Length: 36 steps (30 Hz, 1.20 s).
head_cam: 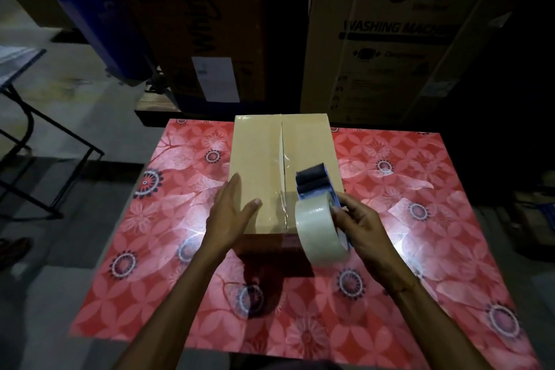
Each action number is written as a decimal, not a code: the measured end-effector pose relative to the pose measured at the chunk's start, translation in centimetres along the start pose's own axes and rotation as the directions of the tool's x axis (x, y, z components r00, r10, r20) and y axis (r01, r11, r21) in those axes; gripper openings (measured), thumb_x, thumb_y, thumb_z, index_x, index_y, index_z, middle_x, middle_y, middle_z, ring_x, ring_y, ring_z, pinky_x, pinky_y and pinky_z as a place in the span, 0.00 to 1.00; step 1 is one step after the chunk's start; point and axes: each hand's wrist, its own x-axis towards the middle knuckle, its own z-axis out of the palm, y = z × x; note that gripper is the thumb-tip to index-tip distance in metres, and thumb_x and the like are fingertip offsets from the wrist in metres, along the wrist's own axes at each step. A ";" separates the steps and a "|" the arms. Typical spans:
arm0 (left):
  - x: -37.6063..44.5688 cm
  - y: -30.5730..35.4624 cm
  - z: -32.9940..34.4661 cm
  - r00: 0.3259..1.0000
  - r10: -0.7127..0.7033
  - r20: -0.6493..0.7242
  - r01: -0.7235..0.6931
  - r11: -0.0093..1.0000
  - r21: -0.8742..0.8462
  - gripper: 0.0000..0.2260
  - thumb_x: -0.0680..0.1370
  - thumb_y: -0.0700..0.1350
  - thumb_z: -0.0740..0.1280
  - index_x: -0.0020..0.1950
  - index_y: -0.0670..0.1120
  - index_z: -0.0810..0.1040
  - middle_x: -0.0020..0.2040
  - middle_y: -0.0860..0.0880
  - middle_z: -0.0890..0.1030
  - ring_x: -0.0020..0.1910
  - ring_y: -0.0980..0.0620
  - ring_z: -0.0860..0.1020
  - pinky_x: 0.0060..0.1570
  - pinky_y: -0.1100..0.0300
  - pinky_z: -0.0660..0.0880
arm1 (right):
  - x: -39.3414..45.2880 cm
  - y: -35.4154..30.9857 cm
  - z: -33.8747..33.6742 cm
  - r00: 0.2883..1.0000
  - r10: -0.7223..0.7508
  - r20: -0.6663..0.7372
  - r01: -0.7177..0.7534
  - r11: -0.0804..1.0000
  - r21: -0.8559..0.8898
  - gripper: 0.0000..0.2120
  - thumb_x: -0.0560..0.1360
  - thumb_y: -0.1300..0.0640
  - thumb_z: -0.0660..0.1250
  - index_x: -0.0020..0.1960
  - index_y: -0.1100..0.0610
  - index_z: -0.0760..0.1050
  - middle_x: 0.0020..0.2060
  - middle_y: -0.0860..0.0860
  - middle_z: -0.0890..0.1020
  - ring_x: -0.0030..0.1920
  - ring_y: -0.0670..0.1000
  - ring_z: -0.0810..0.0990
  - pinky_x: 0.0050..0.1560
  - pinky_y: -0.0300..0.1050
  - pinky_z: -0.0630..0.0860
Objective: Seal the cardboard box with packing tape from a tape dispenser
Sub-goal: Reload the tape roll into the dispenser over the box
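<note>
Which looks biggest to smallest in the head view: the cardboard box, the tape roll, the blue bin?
1. Cardboard box
2. Blue bin, cut off by the frame and farther away, so its placing is unsure
3. Tape roll

My work surface is a table (420, 189) covered in a glossy red floral cloth. Behind it I note a large carton printed "LG" and "WASHING MACHINE" (399, 33) on the right, another tall brown carton (210, 24) at centre, and a blue plastic bin (96, 18) leaning at left. A black metal frame (45, 141) stands on the grey floor at far left.
</note>
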 end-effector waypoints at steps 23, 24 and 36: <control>-4.4 0.3 0.1 0.978 0.189 -0.090 -0.187 0.982 0.024 0.22 0.77 0.60 0.65 0.67 0.50 0.79 0.63 0.50 0.76 0.63 0.54 0.74 0.64 0.55 0.72 | 0.7 -0.6 2.2 0.984 0.117 0.134 -0.127 0.990 0.068 0.11 0.80 0.59 0.68 0.61 0.56 0.82 0.52 0.59 0.87 0.48 0.57 0.86 0.42 0.47 0.80; -4.3 1.5 0.2 0.978 0.151 -0.146 -0.164 0.983 -0.082 0.16 0.80 0.53 0.66 0.65 0.50 0.79 0.60 0.50 0.77 0.60 0.54 0.77 0.61 0.56 0.75 | 0.7 -0.5 2.2 0.984 0.123 0.129 -0.133 0.988 0.072 0.11 0.80 0.58 0.68 0.61 0.56 0.82 0.51 0.57 0.87 0.48 0.57 0.87 0.41 0.47 0.80; -2.2 6.9 2.8 0.852 -0.018 0.523 0.464 0.491 -0.737 0.16 0.83 0.49 0.63 0.67 0.43 0.78 0.64 0.32 0.79 0.55 0.35 0.80 0.57 0.41 0.75 | 0.8 -0.5 1.4 0.996 0.064 0.064 -0.060 0.997 -0.052 0.13 0.80 0.63 0.68 0.60 0.51 0.83 0.48 0.54 0.85 0.52 0.54 0.86 0.49 0.44 0.80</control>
